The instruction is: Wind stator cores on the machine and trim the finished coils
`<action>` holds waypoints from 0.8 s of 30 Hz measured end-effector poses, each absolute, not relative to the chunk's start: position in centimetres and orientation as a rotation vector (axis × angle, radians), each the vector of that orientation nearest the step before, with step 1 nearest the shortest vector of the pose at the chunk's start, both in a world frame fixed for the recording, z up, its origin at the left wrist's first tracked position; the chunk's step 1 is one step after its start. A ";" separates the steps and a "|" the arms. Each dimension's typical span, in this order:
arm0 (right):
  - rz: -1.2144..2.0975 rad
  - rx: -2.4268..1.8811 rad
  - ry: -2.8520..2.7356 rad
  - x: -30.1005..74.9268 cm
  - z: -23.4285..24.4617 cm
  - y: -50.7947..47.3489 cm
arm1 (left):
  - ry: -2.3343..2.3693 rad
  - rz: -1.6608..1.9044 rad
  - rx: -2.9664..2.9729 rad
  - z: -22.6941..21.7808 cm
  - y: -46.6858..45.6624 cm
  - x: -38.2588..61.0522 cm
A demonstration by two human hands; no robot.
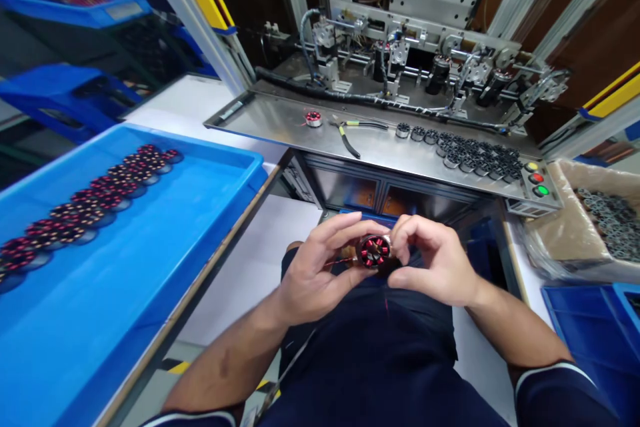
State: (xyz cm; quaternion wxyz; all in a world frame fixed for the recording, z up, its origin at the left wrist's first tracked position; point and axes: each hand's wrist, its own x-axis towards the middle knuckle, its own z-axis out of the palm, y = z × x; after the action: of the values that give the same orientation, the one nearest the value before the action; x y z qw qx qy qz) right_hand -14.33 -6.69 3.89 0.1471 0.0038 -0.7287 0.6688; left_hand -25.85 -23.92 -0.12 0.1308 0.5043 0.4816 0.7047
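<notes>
A wound motor stator (pixel 374 251) with red copper coils and a dark ring is held up in front of my body. My left hand (pixel 323 267) grips its left side between thumb and fingers, and red wire ends stick out there toward the palm. At the right rim, the curled fingers of my right hand (pixel 433 260) touch the same stator; its thumb lies lower, a little apart. Whether a thin wire is pinched there cannot be made out. On the metal ledge ahead lie another red-wound stator (pixel 313 119) and cutting pliers (pixel 353 132) with black and yellow handles.
A blue tray (pixel 210 177) at left holds rows of wound stators (pixel 95 203). Several black unwound cores (pixel 480 155) line the ledge's right side, beside a button box (pixel 537 183). A winding machine (pixel 400 60) stands behind. A lined carton (pixel 565 213) of cores is at right.
</notes>
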 end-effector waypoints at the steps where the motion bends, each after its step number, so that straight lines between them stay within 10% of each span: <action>1: 1.926 -0.005 -2.084 -14.5 3.9 -7.2 | 1.397 2.042 1.469 0.0 -24.0 -25.8; 24: 1.726 -0.089 -1.925 -14.3 1.2 -9.3 | 1.217 2.231 0.884 -0.6 -21.9 -25.3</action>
State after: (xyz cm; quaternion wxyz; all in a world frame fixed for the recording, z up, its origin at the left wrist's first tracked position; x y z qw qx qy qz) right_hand -14.31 -9.26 1.19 0.2739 -0.0329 -0.7157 0.6416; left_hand -25.32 -21.90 -0.58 0.2235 0.3201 0.4408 0.8083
